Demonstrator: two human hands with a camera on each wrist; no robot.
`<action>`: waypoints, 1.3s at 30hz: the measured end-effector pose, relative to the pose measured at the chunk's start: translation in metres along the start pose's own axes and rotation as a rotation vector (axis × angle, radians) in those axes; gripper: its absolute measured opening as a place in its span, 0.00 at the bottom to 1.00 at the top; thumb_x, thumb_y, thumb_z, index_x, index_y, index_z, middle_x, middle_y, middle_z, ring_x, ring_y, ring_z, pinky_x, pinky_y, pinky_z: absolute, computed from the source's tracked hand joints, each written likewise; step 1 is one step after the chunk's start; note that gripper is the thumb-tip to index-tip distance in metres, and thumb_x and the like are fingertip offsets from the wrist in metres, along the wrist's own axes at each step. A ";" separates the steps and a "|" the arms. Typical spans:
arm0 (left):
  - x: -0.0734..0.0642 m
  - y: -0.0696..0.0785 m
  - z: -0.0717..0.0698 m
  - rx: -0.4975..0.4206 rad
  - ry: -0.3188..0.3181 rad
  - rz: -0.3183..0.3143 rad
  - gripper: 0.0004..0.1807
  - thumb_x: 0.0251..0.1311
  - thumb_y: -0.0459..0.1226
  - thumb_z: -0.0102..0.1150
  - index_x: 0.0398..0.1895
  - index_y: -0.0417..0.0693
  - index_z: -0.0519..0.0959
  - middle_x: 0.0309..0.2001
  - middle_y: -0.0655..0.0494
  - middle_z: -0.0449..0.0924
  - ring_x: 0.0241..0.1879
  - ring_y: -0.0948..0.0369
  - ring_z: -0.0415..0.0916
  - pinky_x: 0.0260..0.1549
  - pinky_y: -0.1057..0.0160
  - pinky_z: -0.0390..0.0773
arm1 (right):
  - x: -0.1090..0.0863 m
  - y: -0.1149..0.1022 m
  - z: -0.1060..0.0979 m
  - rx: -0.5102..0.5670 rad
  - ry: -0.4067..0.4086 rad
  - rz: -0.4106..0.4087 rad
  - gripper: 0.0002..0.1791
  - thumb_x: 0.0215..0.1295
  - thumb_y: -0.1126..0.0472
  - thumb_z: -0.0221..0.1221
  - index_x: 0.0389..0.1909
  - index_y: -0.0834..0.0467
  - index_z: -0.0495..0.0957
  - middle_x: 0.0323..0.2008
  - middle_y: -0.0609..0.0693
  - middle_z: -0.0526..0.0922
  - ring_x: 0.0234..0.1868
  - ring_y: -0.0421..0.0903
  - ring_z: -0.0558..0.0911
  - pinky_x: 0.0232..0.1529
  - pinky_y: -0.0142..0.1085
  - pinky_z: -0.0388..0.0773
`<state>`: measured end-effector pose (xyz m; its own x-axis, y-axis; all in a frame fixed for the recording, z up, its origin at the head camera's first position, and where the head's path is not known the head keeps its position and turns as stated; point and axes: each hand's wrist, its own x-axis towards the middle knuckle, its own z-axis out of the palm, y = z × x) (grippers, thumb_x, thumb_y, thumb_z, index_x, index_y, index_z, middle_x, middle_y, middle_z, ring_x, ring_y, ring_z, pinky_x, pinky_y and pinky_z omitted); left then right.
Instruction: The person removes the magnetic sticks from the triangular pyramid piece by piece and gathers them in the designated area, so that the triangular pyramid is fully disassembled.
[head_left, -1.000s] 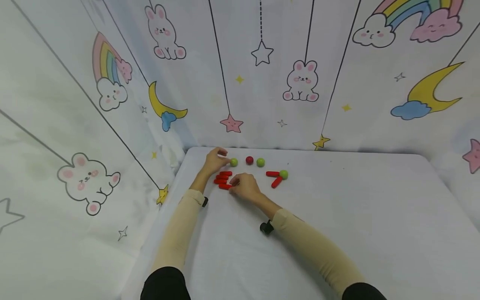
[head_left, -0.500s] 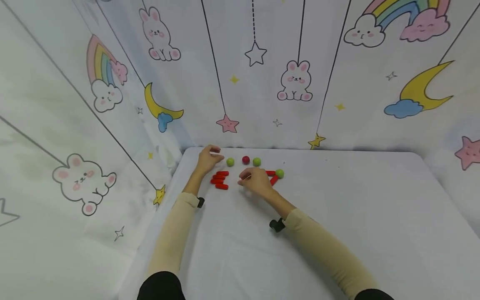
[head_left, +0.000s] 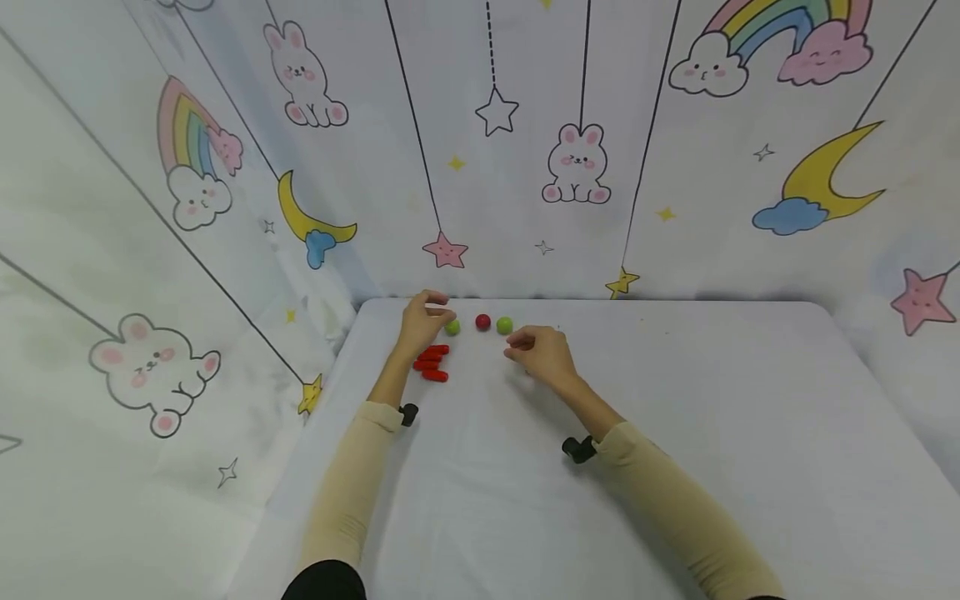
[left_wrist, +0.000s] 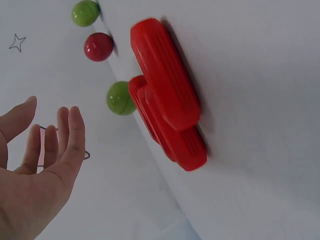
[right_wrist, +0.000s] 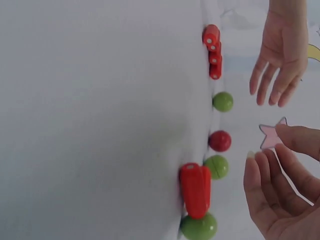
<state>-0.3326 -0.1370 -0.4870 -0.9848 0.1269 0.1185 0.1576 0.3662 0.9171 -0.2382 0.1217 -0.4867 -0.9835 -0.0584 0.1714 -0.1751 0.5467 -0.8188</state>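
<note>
My left hand (head_left: 423, 327) hovers at the left of the table, fingers relaxed and apart. Its fingertips overlap a green ball (left_wrist: 120, 98) in the head view; in the left wrist view there is a gap. Just below it lies a group of several red ridged rods (head_left: 431, 359). My right hand (head_left: 546, 357) is raised over the table further right, fingers bent loosely, nothing between thumb and fingertips (right_wrist: 252, 157). It hides two red rods (right_wrist: 196, 190) and a green ball (right_wrist: 199, 227) from the head view.
A red ball (head_left: 483, 322) and another green ball (head_left: 505, 325) stand in a row near the back edge of the white table (head_left: 712, 433). Behind rises a white curtain (head_left: 465, 192) printed with rabbits, stars and moons.
My right hand has left the red rods and moved right, over the other two rods. My left hand has come off the green ball and stays near it. The head view has shifted slightly.
</note>
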 end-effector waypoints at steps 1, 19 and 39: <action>-0.001 0.001 0.003 -0.006 -0.003 0.001 0.19 0.67 0.35 0.69 0.59 0.43 0.77 0.60 0.44 0.78 0.57 0.51 0.81 0.54 0.48 0.82 | 0.000 0.001 -0.002 -0.001 0.013 0.003 0.09 0.62 0.60 0.74 0.42 0.56 0.89 0.37 0.49 0.91 0.40 0.46 0.89 0.43 0.42 0.85; -0.038 0.020 0.062 -0.076 -0.114 -0.004 0.24 0.65 0.33 0.71 0.61 0.37 0.75 0.61 0.40 0.76 0.55 0.51 0.83 0.53 0.54 0.85 | 0.003 0.039 -0.028 -0.042 0.132 0.122 0.10 0.66 0.60 0.69 0.47 0.57 0.88 0.42 0.54 0.88 0.45 0.52 0.84 0.41 0.42 0.82; -0.046 0.016 0.111 -0.200 -0.363 -0.208 0.29 0.62 0.28 0.70 0.65 0.33 0.72 0.60 0.36 0.77 0.54 0.48 0.80 0.48 0.54 0.87 | 0.016 0.060 -0.025 -0.041 0.053 0.250 0.18 0.69 0.58 0.68 0.55 0.63 0.85 0.48 0.59 0.88 0.49 0.55 0.84 0.45 0.43 0.84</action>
<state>-0.2765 -0.0345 -0.5206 -0.8990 0.3972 -0.1844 -0.0934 0.2375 0.9669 -0.2634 0.1749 -0.5196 -0.9920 0.1264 -0.0045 0.0766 0.5721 -0.8166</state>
